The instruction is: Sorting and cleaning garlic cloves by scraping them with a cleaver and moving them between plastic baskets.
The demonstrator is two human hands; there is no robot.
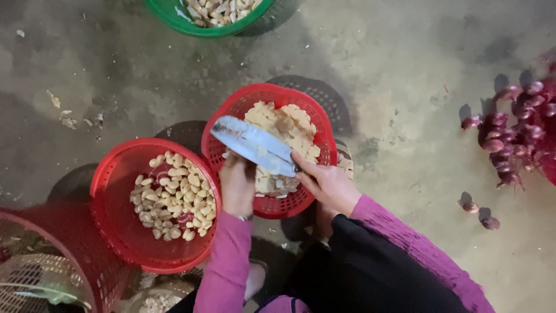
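Note:
My right hand (326,183) grips the handle of a broad knife (253,145), whose blade points up and left over a red mesh basket (267,94) of cut pale garlic pieces. Under the blade, at that basket's near rim, my left hand (237,184) is closed on something small that I cannot make out. A second red basket (116,203) to the left holds whole peeled garlic cloves (174,197). Both my sleeves are pink.
A green basket (174,17) with more cloves sits at the top edge. Purple shallots (515,139) lie heaped at the right, two loose ones (479,214) nearer. A dark red mesh bin (69,249) stands at the bottom left. Peel scraps (69,119) litter the concrete floor.

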